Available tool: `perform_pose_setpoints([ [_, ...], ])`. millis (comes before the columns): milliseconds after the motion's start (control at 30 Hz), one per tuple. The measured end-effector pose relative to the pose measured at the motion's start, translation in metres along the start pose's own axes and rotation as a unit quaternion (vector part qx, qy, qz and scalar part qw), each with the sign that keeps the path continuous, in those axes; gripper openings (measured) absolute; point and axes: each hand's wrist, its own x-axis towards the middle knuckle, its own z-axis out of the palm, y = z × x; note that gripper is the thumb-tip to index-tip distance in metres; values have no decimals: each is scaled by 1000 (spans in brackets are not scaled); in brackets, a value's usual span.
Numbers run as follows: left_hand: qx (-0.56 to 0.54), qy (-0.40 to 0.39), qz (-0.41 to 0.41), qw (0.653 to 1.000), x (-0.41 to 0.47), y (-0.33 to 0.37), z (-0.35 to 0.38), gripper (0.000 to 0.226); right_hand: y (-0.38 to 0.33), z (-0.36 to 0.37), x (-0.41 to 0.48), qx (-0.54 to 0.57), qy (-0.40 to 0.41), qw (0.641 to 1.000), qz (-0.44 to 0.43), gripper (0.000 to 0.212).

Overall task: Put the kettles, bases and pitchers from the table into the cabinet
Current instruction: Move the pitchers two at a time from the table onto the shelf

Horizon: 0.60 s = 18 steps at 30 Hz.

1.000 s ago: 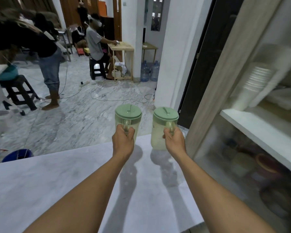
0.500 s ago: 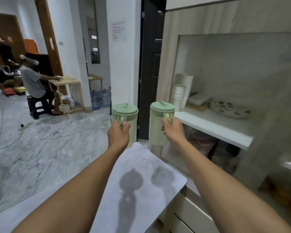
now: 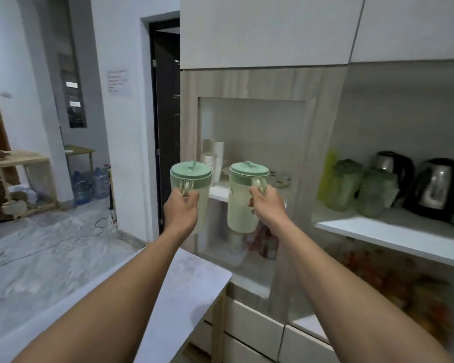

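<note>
I hold two pale green pitchers with green lids in the air in front of the cabinet. My left hand (image 3: 181, 208) grips the handle of the left pitcher (image 3: 192, 179). My right hand (image 3: 268, 205) grips the handle of the right pitcher (image 3: 243, 197). On the open cabinet shelf (image 3: 393, 233) to the right stand two more green pitchers (image 3: 345, 187) and two steel and black kettles (image 3: 439, 188), the nearer one on a black base. The marble table (image 3: 192, 286) lies below my arms.
A glass-fronted cabinet section (image 3: 249, 142) behind the pitchers holds stacked cups and plates. White drawers (image 3: 252, 328) sit below it. A dark doorway (image 3: 165, 121) opens at left. Water bottles (image 3: 89, 183) and a wooden table (image 3: 24, 163) stand across the marble floor.
My view has turned right and up toward the cabinet. Both pitchers stay in my hands and have come closer to the cabinet; the shelf with kettles has come into view.
</note>
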Motion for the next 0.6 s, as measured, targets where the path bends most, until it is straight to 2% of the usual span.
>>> perform_pose_setpoints([
  [133,-27,-31,14,999,-43,22,25,17,1,-58,-44,-19,35,999,4,20],
  [433,-41,-114,51,991,-145,89,90,21,22,-192,-126,-28,140,989,37,16],
  [600,-41,-156,55,985,-177,115,124,25,27,-247,-152,-42,181,981,64,23],
])
